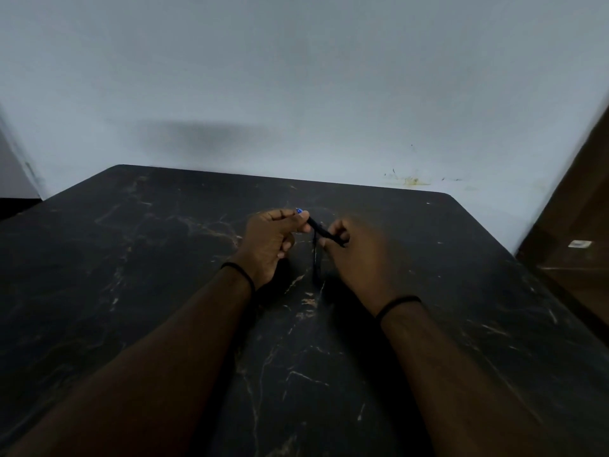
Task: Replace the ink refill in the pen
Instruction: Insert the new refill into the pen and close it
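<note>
A slim black pen [317, 225] with a small blue end [299, 211] is held just above the dark marbled table [131, 275]. My left hand [273, 239] pinches the blue end between thumb and fingers. My right hand [352, 255] grips the pen's other end, fingers curled round it. A second thin dark piece [315, 258] runs down from the pen between my hands; the dim light hides what it is. Both wrists wear a thin black band.
The black marble-patterned table reaches a pale blue-grey wall [296, 77]. A brown wooden door or cabinet [580, 225] stands at the right, with a small pale patch on it. The scene is dim.
</note>
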The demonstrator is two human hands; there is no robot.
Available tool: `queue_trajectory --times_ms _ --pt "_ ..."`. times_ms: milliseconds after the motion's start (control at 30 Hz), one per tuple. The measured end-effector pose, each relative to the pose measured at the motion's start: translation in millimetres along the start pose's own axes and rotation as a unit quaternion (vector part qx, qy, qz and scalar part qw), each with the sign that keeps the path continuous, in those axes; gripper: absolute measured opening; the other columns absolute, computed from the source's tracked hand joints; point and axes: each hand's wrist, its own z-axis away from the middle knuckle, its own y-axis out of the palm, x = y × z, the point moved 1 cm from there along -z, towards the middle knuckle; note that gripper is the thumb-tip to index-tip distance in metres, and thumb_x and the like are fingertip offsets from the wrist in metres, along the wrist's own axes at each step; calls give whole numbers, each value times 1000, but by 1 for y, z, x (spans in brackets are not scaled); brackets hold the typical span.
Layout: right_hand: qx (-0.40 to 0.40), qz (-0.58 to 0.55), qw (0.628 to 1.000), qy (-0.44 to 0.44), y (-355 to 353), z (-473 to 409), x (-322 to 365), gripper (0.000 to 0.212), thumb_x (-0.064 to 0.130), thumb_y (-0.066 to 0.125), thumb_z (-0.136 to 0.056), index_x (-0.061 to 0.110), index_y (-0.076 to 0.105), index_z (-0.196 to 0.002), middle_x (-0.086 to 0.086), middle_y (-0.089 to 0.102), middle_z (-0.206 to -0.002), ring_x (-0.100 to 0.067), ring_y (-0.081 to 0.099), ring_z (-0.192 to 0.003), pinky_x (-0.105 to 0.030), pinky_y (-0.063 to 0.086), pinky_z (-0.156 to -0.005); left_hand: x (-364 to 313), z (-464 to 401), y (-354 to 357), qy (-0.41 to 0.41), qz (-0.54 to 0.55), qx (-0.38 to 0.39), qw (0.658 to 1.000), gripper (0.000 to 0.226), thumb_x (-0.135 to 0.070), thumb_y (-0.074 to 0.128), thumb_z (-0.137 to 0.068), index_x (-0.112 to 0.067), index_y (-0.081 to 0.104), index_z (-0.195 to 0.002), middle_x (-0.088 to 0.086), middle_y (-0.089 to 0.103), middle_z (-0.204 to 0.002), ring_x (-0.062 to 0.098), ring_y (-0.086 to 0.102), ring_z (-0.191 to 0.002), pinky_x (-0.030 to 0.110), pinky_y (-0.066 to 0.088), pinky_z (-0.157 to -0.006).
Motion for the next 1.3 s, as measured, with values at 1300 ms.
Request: queue_trajectory --times_ms 1300 --pt "20 -136 990 26 6 12 22 22 34 57 -96 20 64 -80 -5 70 -74 -24 64 -57 -42 55 -60 -23 13 1 69 -107 -97 987 39 -51 62 -89 -20 76 -70 13 68 -71 9 44 -49 23 33 -49"
